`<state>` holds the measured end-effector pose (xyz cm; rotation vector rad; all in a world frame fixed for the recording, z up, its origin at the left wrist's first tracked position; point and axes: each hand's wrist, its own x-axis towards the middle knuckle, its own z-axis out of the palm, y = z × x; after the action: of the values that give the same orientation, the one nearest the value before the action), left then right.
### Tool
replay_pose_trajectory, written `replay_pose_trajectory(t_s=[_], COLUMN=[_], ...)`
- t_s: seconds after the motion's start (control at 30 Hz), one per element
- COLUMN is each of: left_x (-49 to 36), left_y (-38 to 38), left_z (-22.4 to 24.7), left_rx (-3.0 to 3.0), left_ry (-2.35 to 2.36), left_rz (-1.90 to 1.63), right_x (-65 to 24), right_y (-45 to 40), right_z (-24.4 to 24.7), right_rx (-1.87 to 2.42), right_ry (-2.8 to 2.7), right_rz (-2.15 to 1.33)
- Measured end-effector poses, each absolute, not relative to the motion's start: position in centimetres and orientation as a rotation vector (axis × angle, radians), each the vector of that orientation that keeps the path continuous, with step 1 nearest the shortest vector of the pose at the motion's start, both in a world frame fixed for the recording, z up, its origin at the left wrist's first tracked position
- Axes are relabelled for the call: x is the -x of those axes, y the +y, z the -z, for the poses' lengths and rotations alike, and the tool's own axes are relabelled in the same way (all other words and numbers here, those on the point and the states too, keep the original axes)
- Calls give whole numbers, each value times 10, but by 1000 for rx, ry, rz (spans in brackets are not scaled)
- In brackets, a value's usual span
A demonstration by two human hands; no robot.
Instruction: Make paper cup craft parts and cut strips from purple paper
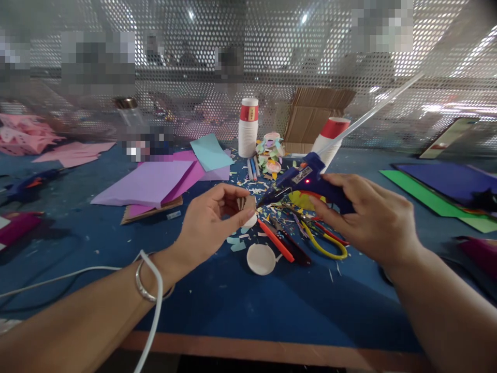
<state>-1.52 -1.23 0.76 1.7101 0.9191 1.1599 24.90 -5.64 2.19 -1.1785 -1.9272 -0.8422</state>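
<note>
Pinched between the thumb and fingers of my left hand (213, 220) is a small cardboard piece (247, 203), with a white round edge showing just below it. My right hand (367, 212) is wrapped round the handle of a blue glue gun (303, 176). A clear glue stick (382, 111) juts from its back, and a red light shows on its side. The gun's nozzle points left, close to the cardboard piece; whether they touch is too small to tell. Below lies a white paper disc (261, 259) on the blue table (240, 305).
Yellow-handled scissors (328, 246), an orange tool (275, 241) and paper scraps lie mid-table. Behind stand stacked paper cups (248, 129) and a decorated paper piece (272, 150). Purple sheets (147, 181) lie left, green and blue sheets (446, 181) right. A white cable (157, 305) crosses my left wrist.
</note>
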Motion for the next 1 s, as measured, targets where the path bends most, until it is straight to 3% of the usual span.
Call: replay_pose_trajectory(t_s=[0.13,0.57,0.8,1.0], left_x=[15,17,16,15], left_y=[-16,-7,-6,-7], left_z=[-13,-9,-8,-9], left_rx=[-1709,-1607,-1580,-1585], left_ry=[873,845,843,851], left_rz=[-1279,-1133,-1130,-1116], right_x=[-254,-309,-304,-299], right_y=[-53,-28,-27,-27], right_z=[-24,-30,-29,-21], right_rx=[1304,2228,2351,2198], right_ry=[-1774,-1340,-1383,-1688], right_rz=[820,586,569,431])
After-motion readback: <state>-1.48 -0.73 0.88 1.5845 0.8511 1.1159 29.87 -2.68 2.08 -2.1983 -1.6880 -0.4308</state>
